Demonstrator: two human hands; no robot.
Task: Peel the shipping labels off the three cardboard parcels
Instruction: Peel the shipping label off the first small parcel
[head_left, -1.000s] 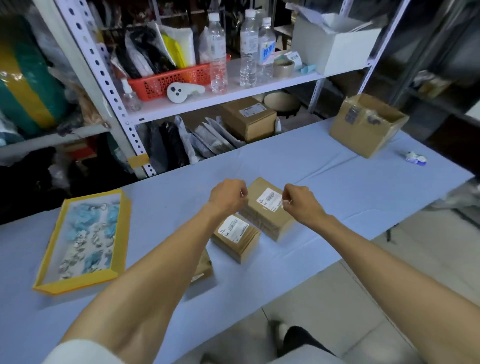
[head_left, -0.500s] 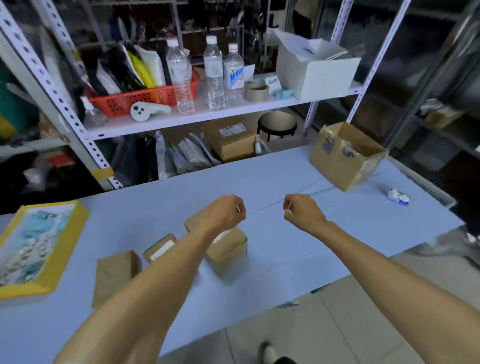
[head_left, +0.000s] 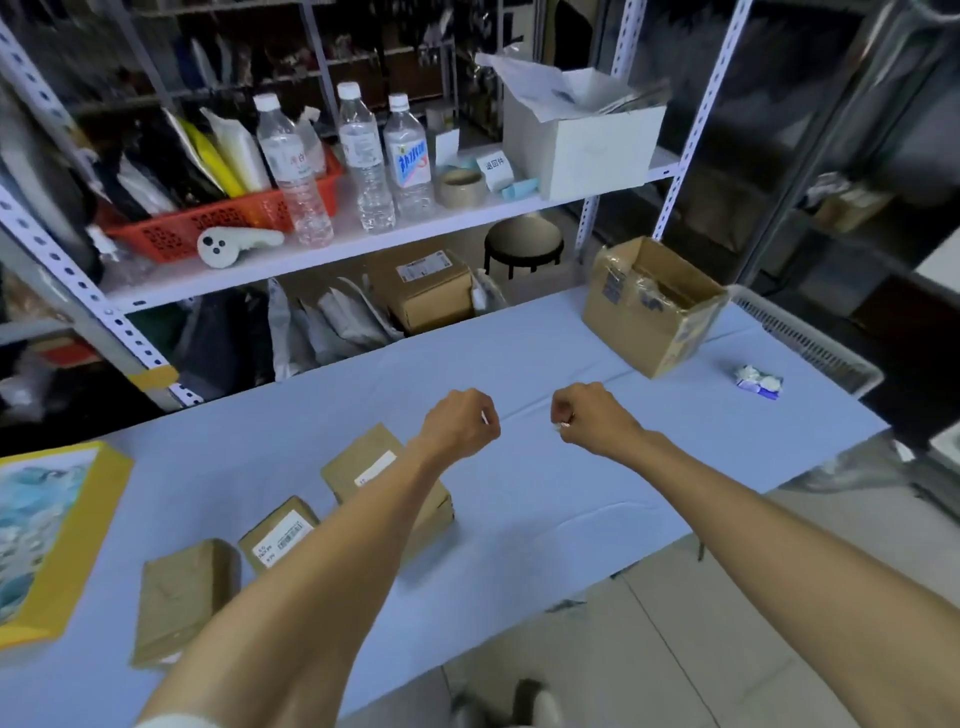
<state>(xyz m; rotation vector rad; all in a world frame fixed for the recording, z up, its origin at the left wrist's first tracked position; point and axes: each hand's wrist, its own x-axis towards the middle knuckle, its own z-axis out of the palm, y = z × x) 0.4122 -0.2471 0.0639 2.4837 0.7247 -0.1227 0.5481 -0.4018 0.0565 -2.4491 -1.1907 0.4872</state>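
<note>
Three small cardboard parcels lie in a row on the blue table. The left parcel (head_left: 176, 597) shows no label on top. The middle parcel (head_left: 280, 530) carries a white label with a barcode. The right parcel (head_left: 363, 467) shows a strip of white label and is partly hidden under my left forearm. My left hand (head_left: 460, 423) is a closed fist above the table, right of that parcel, with a thin white sliver at its fingertips. My right hand (head_left: 592, 418) is also closed and pinches a small white scrap. The hands are apart and touch no parcel.
An open cardboard box (head_left: 652, 306) stands at the table's far right, with a crumpled white-blue wrapper (head_left: 758, 382) beside it. A yellow-framed tray (head_left: 47, 535) sits at the left edge. Behind the table are shelves (head_left: 363, 244) with bottles, a red basket and a white box.
My hands have left the right parcel's label and moved up and to the right, both still closed. The view has swung right, so the parcels now sit lower left.
</note>
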